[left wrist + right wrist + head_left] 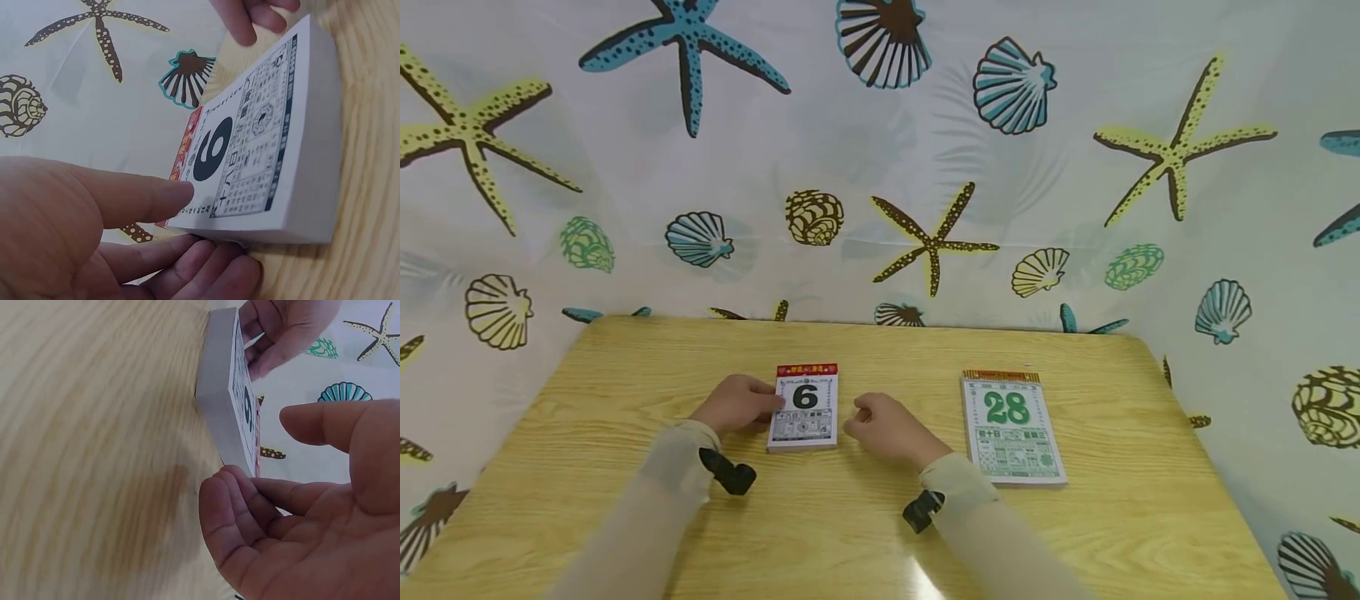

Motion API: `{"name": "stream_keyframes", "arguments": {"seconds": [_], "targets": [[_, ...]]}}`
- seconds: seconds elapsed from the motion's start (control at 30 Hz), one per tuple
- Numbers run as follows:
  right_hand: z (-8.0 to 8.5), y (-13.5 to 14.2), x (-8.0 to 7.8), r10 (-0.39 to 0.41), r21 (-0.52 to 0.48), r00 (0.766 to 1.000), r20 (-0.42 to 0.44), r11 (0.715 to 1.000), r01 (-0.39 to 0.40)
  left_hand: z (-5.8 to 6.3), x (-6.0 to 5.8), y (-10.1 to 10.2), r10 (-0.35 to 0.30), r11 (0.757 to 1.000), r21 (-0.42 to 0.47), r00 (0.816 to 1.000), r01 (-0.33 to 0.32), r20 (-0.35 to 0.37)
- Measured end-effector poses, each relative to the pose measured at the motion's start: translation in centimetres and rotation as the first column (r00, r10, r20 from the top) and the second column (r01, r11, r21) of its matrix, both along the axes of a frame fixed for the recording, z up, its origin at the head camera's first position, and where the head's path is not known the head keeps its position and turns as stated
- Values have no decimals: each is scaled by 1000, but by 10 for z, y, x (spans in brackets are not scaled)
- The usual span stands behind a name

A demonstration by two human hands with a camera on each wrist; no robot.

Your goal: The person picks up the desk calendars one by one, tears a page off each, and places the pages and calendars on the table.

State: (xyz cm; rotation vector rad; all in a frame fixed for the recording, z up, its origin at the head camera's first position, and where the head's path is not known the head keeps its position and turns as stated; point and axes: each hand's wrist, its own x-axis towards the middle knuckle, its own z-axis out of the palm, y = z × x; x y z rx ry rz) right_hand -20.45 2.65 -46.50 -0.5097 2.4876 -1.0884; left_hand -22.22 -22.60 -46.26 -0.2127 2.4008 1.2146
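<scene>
A thick tear-off calendar (pixel 805 423) with a red header and a black 6 lies on the wooden table. At its left side my left hand (pixel 743 405) grips it, thumb (pixel 165 199) over the top page and the other fingers curled against the side of the page block. My right hand (pixel 887 427) is just off the calendar's right side. In the right wrist view its fingers (pixel 219 509) bend loosely near the block's edge, thumb raised, holding nothing. A larger tear-off calendar (pixel 1017 432) with a green 28 lies to the right of my right hand.
The light wooden table (pixel 1120 517) ends at the back against a white cloth (pixel 760 150) printed with starfish and shells. The cloth also hangs along both sides. A dark camera strap (pixel 727 472) is on my left wrist, another strap (pixel 922 510) on my right.
</scene>
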Motion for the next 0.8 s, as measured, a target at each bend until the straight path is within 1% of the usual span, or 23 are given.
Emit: {"name": "stream_keyframes", "arguments": {"seconds": [0.07, 0.23, 0.4, 0.53, 0.63, 0.7, 0.8], "targets": [[-2, -5, 0, 10, 0, 1000, -4, 1000, -10, -2, -1, 2, -12, 1000, -14, 1000, 12, -23], [-7, -11, -1, 32, -22, 999, -8, 999, -32, -9, -2, 5, -16, 999, -31, 998, 14, -58], [-9, -12, -1, 38, -55, 999, -9, 998, -39, -13, -1, 10, -2, 999, -53, 998, -2, -67], [-11, -11, -1, 30, -70, 999, -22, 997, -32, -13, -1, 11, 9, 997, -80, 997, -15, -79], [-11, -11, 0, 6, -76, 1000, -24, 997, -7, -13, 1, 11, 32, 998, -49, 996, -36, -78], [-10, -11, 1, -22, -79, 1000, -12, 997, 21, -14, 2, 10, 53, 999, -3, 996, -53, -73], [-10, -11, 1, -57, -84, 998, -4, 995, 57, -16, 2, 9, 61, 997, 49, 995, -57, -81]]}}
